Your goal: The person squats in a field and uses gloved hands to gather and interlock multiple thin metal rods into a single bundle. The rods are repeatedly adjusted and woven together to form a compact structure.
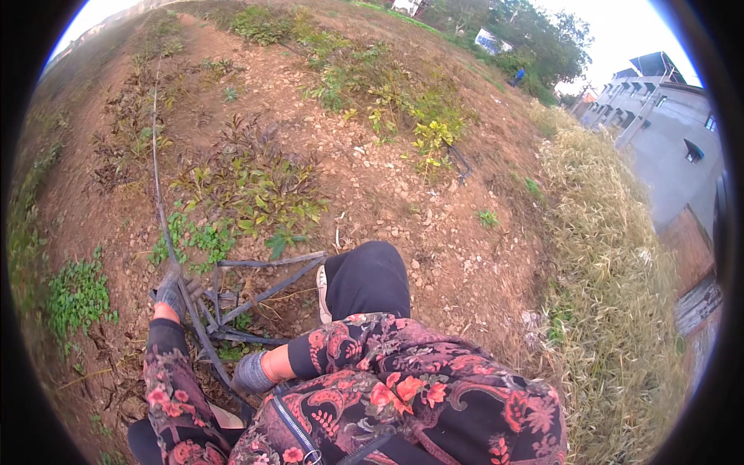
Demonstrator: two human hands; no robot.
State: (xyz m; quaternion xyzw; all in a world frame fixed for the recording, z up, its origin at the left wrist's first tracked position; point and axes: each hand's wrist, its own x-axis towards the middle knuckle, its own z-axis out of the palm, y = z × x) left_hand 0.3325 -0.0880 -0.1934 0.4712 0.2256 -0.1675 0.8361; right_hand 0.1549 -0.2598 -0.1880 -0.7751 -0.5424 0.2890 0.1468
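Observation:
A long flat grey drip-type hose [158,192] runs from far up the field down past my body. My left hand [176,290], in a grey knit glove, is closed around it at the lower left. Lower and closer to my body, my right hand [253,373], in the same kind of glove, is at the hose; its fingers are mostly hidden, so its grip cannot be told. Several folded, crossing lengths of flat grey hose [270,290] lie on the soil between and beyond my hands, beside my dark-trousered knee.
Leafy plants [261,195] grow in rows on stony reddish soil. Green weeds [81,293] stand at left. Tall dry grass [604,279] lines the right side, before a grey building [668,133]. A dark hose end [459,163] lies among plants. Far off is a person in blue [518,75].

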